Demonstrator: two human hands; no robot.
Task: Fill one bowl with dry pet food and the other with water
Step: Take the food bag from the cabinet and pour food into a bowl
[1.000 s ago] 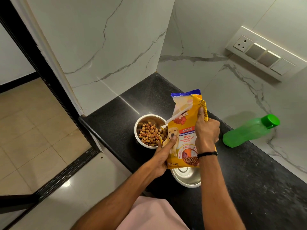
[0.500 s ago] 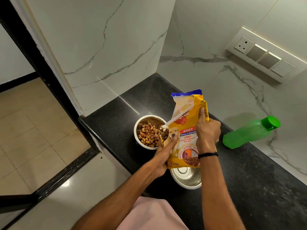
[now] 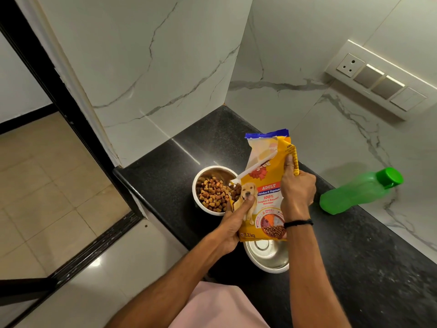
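Head view | pet food bag [image 3: 264, 192] is gripped low by left hand [image 3: 233, 224], its side seam pinched by right hand [image 3: 298, 189], beside kibble-filled bowl [image 3: 206, 208] | second bowl [image 3: 267, 262], empty, is partly hidden by bag | risk: kibble [image 3: 212, 195] could be spilled on counter [image 3: 354, 256] if torn-open bag is tipped carelessly.

- The yellow pet food bag [image 3: 267, 188], torn open at the top, is held upright over the table [image 3: 354, 256], gripped low by the left grip [image 3: 233, 228] and high on its edge by the right grip [image 3: 298, 188].
- The steel bowl [image 3: 194, 192] just left of the bag is filled with brown kibble [image 3: 211, 194].
- The second steel bowl [image 3: 267, 259], partly hidden under the bag, is seen empty.
- The green bottle [image 3: 354, 192], capped, is seen tilted at the right, its cap toward the wall.
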